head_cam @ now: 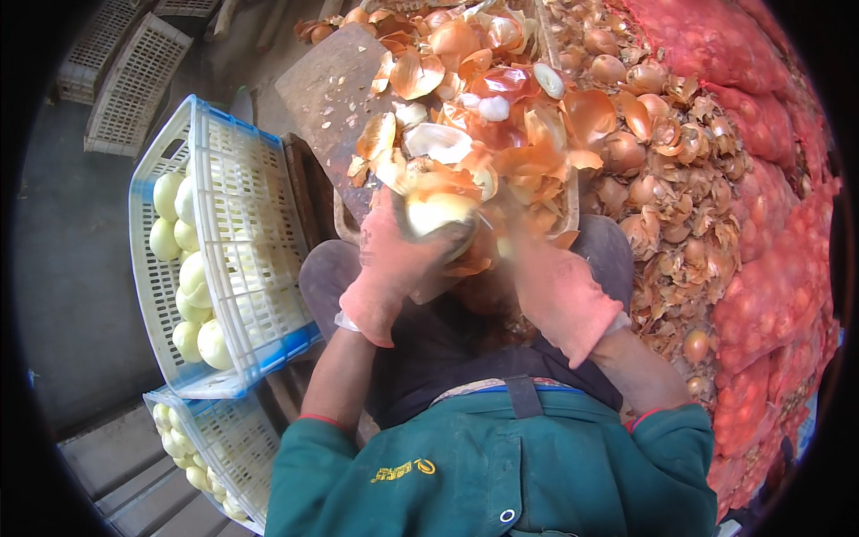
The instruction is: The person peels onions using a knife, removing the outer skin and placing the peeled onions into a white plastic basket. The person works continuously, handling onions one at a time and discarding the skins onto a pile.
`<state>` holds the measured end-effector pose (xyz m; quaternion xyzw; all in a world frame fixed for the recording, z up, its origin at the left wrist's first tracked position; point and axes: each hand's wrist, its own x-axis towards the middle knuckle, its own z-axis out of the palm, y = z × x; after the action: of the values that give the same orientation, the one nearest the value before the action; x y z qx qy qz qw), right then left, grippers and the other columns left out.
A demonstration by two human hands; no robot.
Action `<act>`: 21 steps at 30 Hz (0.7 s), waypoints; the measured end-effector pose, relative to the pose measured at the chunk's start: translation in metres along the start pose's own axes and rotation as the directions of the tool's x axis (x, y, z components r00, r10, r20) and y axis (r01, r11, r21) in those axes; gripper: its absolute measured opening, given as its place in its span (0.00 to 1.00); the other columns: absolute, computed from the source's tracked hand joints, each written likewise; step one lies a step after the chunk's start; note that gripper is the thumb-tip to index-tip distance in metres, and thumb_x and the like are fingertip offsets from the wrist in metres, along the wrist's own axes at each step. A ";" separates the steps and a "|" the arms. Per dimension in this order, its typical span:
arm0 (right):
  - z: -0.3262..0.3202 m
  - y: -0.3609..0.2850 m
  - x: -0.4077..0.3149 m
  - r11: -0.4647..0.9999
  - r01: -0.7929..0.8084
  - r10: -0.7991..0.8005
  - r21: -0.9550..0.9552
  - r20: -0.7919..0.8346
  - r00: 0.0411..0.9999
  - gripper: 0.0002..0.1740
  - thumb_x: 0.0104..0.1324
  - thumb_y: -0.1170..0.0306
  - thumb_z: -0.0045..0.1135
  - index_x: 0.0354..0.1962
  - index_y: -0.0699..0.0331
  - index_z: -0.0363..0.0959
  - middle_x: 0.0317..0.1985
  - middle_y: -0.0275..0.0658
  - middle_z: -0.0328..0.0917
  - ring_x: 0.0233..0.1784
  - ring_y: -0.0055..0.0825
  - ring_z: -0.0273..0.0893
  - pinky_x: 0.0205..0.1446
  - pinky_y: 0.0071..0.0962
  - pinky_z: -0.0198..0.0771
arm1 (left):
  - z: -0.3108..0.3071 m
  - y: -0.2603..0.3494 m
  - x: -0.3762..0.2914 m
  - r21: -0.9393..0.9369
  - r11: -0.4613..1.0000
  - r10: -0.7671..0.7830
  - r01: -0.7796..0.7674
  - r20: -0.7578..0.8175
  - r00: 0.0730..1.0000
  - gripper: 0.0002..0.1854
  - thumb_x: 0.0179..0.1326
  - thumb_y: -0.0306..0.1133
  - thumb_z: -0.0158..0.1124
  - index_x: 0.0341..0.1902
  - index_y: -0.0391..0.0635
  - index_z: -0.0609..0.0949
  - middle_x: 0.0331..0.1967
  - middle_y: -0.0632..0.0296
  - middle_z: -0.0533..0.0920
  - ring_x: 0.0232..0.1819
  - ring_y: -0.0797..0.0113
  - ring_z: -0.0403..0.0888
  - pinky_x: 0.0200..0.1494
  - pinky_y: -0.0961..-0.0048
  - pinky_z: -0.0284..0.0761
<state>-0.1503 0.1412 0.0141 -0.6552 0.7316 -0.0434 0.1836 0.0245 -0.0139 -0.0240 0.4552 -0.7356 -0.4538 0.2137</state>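
My left hand (396, 262), in a pink work glove with a darkened thumb, is shut on a partly peeled onion (437, 213). White flesh shows on the onion, and loose orange skin hangs about its upper side. Close to the onion's right, my right hand (560, 285) wears a matching glove and is blurred by motion. A thin pale edge shows between the hands, but I cannot make out what it is or whether my right fingers grip anything. Just beyond lies a heap of onion skins (463, 114) in a crate (572, 201), with white onion scraps among them.
A worn board (329, 94) lies left of the skins. Two plastic crates (245, 201) (228, 436) of peeled onions (194, 275) stand at left. Unpeeled onions (624, 151) and red mesh sacks (772, 268) fill the right. Other crates (134, 87) lie at far left.
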 end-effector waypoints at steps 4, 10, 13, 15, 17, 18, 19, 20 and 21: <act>-0.007 -0.003 0.016 0.997 -0.079 0.075 0.015 0.164 0.983 0.26 0.68 0.76 0.50 0.63 0.75 0.66 0.42 0.57 0.86 0.42 0.46 0.90 0.43 0.40 0.86 | 0.003 0.005 0.001 0.115 0.992 0.065 -0.061 -0.036 0.997 0.57 0.46 0.51 0.86 0.78 0.42 0.67 0.61 0.45 0.82 0.61 0.45 0.82 0.64 0.52 0.78; -0.013 -0.006 0.028 0.993 -0.059 0.049 0.099 0.104 0.993 0.26 0.68 0.76 0.50 0.62 0.78 0.66 0.39 0.58 0.85 0.46 0.49 0.88 0.47 0.43 0.84 | 0.011 0.011 -0.008 0.273 0.933 0.261 -0.235 -0.064 0.963 0.62 0.47 0.52 0.84 0.80 0.35 0.61 0.60 0.40 0.81 0.59 0.40 0.81 0.60 0.49 0.78; -0.014 -0.001 0.037 0.996 0.002 -0.011 0.087 0.102 0.995 0.24 0.68 0.76 0.50 0.60 0.80 0.67 0.39 0.59 0.85 0.47 0.50 0.87 0.51 0.44 0.82 | 0.013 0.013 -0.008 0.304 0.936 0.199 -0.175 -0.050 0.979 0.63 0.47 0.53 0.84 0.81 0.36 0.59 0.59 0.40 0.81 0.59 0.39 0.80 0.59 0.49 0.78; -0.006 0.020 0.040 0.987 0.112 -0.122 0.114 0.084 0.989 0.23 0.68 0.76 0.50 0.58 0.80 0.68 0.39 0.59 0.85 0.48 0.52 0.86 0.53 0.44 0.81 | 0.013 0.014 -0.007 0.320 0.914 0.277 -0.249 -0.046 0.960 0.63 0.47 0.53 0.83 0.81 0.36 0.59 0.59 0.40 0.81 0.59 0.39 0.80 0.60 0.49 0.78; -0.002 0.040 0.047 0.969 0.135 -0.161 0.204 0.113 0.981 0.22 0.68 0.75 0.50 0.56 0.79 0.69 0.39 0.59 0.85 0.47 0.53 0.86 0.53 0.45 0.80 | 0.012 0.011 -0.004 0.336 0.891 0.332 -0.305 -0.026 0.943 0.63 0.47 0.53 0.83 0.81 0.36 0.59 0.59 0.40 0.81 0.59 0.38 0.80 0.60 0.48 0.78; -0.003 0.045 0.052 0.956 0.093 -0.138 0.277 0.145 0.980 0.21 0.68 0.75 0.51 0.56 0.79 0.69 0.38 0.59 0.84 0.47 0.53 0.86 0.53 0.46 0.80 | 0.010 0.007 -0.003 0.344 0.881 0.350 -0.326 -0.008 0.937 0.63 0.47 0.53 0.83 0.81 0.36 0.59 0.59 0.41 0.81 0.59 0.38 0.80 0.61 0.48 0.77; -0.006 0.046 0.054 0.950 0.083 -0.136 0.302 0.159 0.978 0.20 0.67 0.75 0.51 0.55 0.78 0.70 0.37 0.59 0.84 0.47 0.53 0.86 0.52 0.46 0.80 | 0.008 0.004 -0.002 0.351 0.870 0.367 -0.347 0.010 0.930 0.63 0.47 0.53 0.83 0.81 0.36 0.59 0.60 0.41 0.81 0.59 0.38 0.80 0.61 0.48 0.77; -0.010 0.047 0.055 0.942 0.072 -0.135 0.327 0.174 0.975 0.19 0.66 0.75 0.51 0.54 0.77 0.70 0.37 0.59 0.84 0.46 0.54 0.86 0.52 0.46 0.80 | 0.007 0.004 -0.003 0.347 0.877 0.346 -0.333 0.026 0.938 0.63 0.47 0.53 0.83 0.81 0.36 0.59 0.60 0.41 0.81 0.60 0.38 0.80 0.62 0.48 0.77; -0.013 0.048 0.058 0.934 0.060 -0.134 0.353 0.189 0.973 0.19 0.66 0.76 0.52 0.53 0.76 0.71 0.36 0.58 0.84 0.46 0.54 0.86 0.52 0.47 0.80 | 0.005 0.003 -0.003 0.344 0.883 0.324 -0.318 0.041 0.945 0.63 0.47 0.53 0.83 0.81 0.37 0.59 0.60 0.41 0.80 0.60 0.38 0.80 0.62 0.48 0.77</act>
<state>-0.2043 0.0893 -0.0007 -0.6494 0.6556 -0.1103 0.3692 0.0207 -0.0087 -0.0237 0.3617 -0.8670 -0.2715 0.2091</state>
